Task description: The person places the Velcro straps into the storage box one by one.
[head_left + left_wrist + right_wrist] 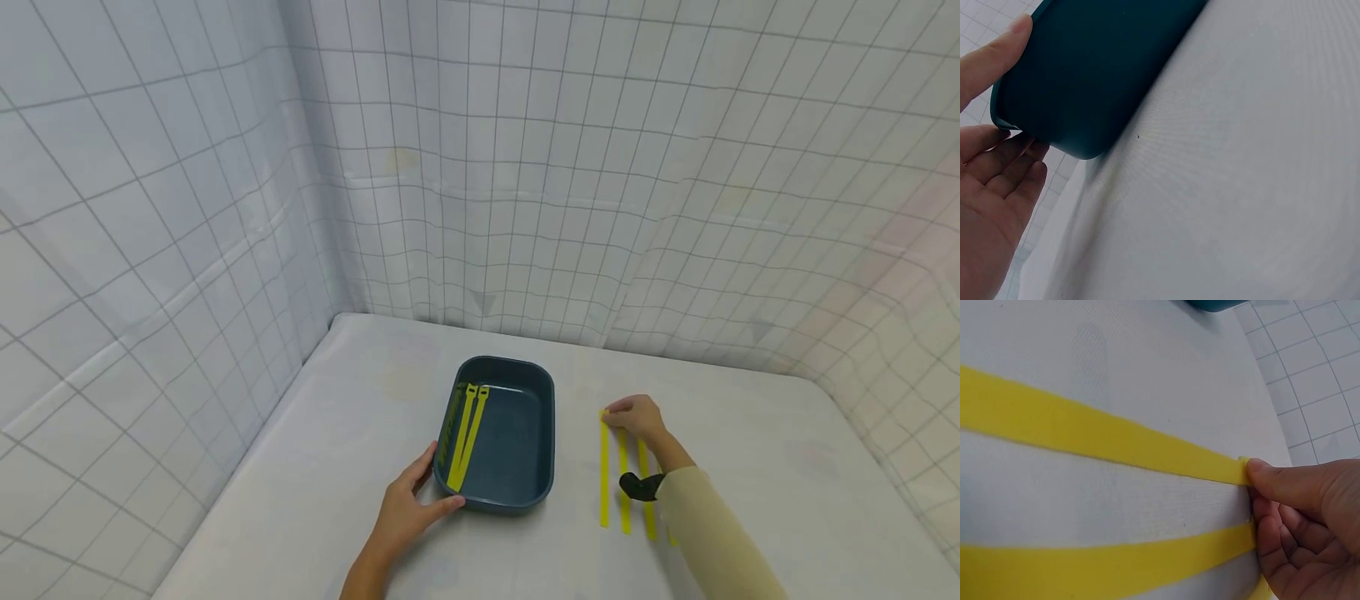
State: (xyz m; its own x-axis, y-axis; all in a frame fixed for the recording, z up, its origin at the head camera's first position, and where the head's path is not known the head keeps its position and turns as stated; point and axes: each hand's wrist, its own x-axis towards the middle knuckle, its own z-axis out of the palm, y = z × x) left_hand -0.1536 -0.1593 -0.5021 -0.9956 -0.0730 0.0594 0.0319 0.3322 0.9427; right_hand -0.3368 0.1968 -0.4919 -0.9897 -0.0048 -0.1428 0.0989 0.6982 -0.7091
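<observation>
A dark teal tray (517, 442) stands on the white table, with two yellow hook-and-loop cable straps (471, 433) lying along its left side, slotted heads at the far end. My left hand (405, 508) holds the near-left corner of the tray, thumb on the near wall and fingers at the left side, as the left wrist view shows. Right of the tray, my right hand (641, 419) pinches the far end of the leftmost yellow strap (1085, 425) between thumb and fingers. Its other end stretches toward me. The curled fingers pass over the neighbouring strap (1116, 565).
Several more yellow straps (625, 500) lie side by side under the right forearm, partly hidden by it. A dark wrist device (641, 487) sits at the right sleeve. White grid-patterned curtains (525, 208) enclose the table (360, 392) at the back and sides.
</observation>
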